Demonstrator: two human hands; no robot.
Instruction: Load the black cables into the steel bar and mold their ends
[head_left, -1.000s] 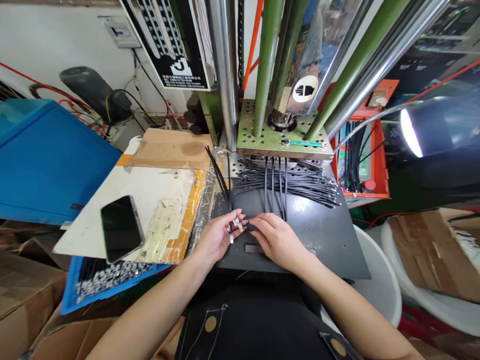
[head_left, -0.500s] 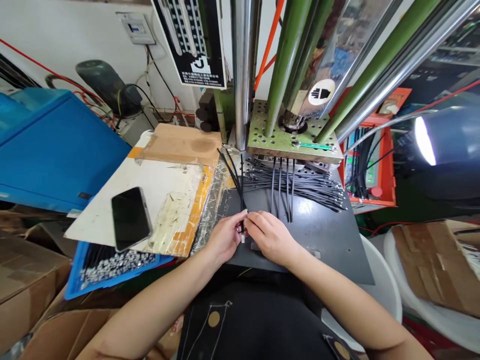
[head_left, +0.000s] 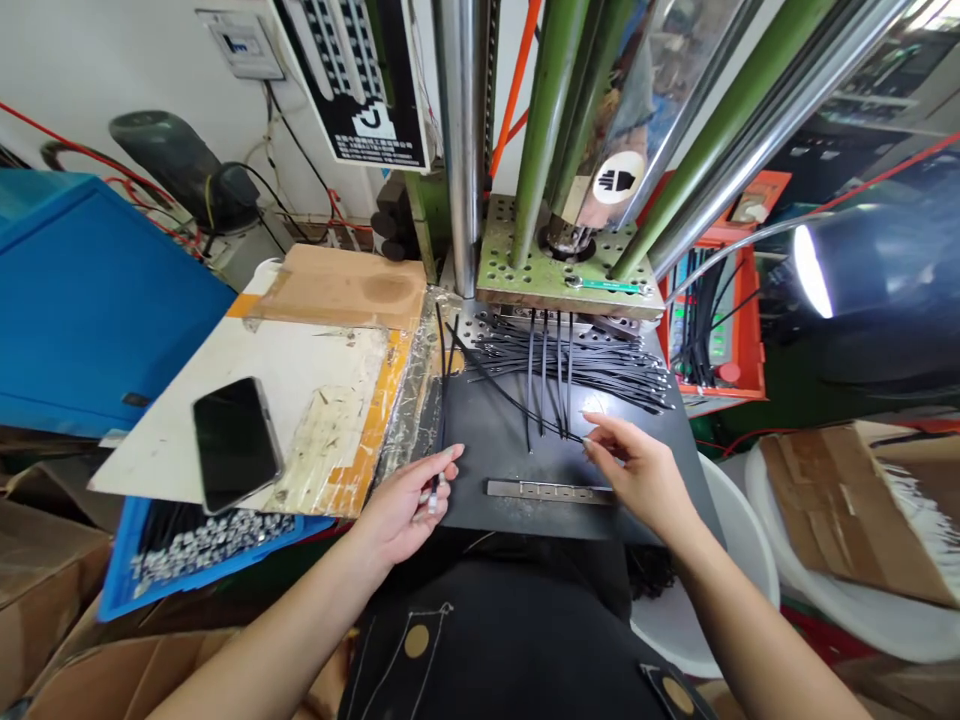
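Note:
My left hand (head_left: 409,500) is closed around the lower ends of thin black cables (head_left: 444,400), whose pale metallic tips poke out below the fingers. The cables stand up and away from it, over the left side of the dark work plate (head_left: 480,440). My right hand (head_left: 641,470) pinches the tip of a single black cable (head_left: 510,398), which slants up and left across the plate. Just beyond its fingertips several cables (head_left: 559,375) hang side by side from under the press. Between my hands lies a slotted metal strip (head_left: 547,491).
A pile of black cables (head_left: 600,368) lies crosswise below the green press plate (head_left: 570,288), where a wrench (head_left: 611,286) rests. A phone (head_left: 236,442) lies on the board at left, above a blue tray (head_left: 120,580) of metal-tipped cables. A lamp (head_left: 847,265) stands at right.
My hands have moved apart, the right one drawing one cable to the right while the left keeps the others. The metal strip has come into full sight. The whole view has shifted slightly.

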